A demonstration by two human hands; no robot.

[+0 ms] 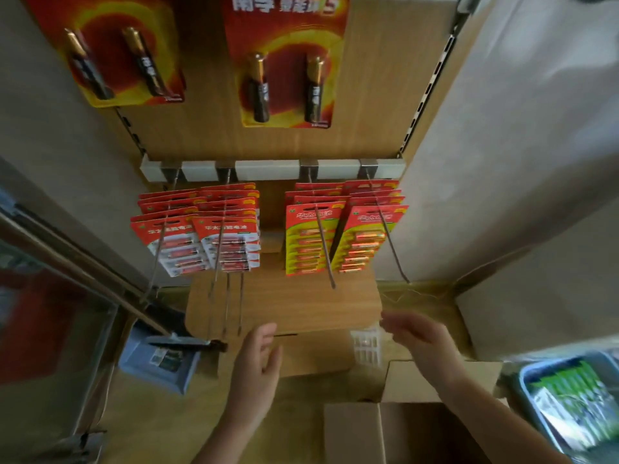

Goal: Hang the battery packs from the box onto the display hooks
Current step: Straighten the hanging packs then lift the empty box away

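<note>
Several long metal display hooks (325, 249) stick out from a white rail (268, 169) on the wooden back panel. Red-and-white battery packs (227, 242) hang on the left pair of hooks, and red-and-yellow battery packs (311, 239) hang on the right pair. Below them my left hand (259, 360) is raised with relaxed fingers and holds nothing. My right hand (418, 336) reaches in from the right, its fingers straight and empty, below the rightmost hook. An open cardboard box (395, 423) sits at the bottom right; its contents are hidden.
Two large red packs with big batteries (288, 85) hang higher up. A white slotted plastic piece (366, 344) lies near my right hand. A grey tray of green packs (576, 396) sits at the right. A blue-grey tray (157, 360) is at the lower left. Beige side walls close in both sides.
</note>
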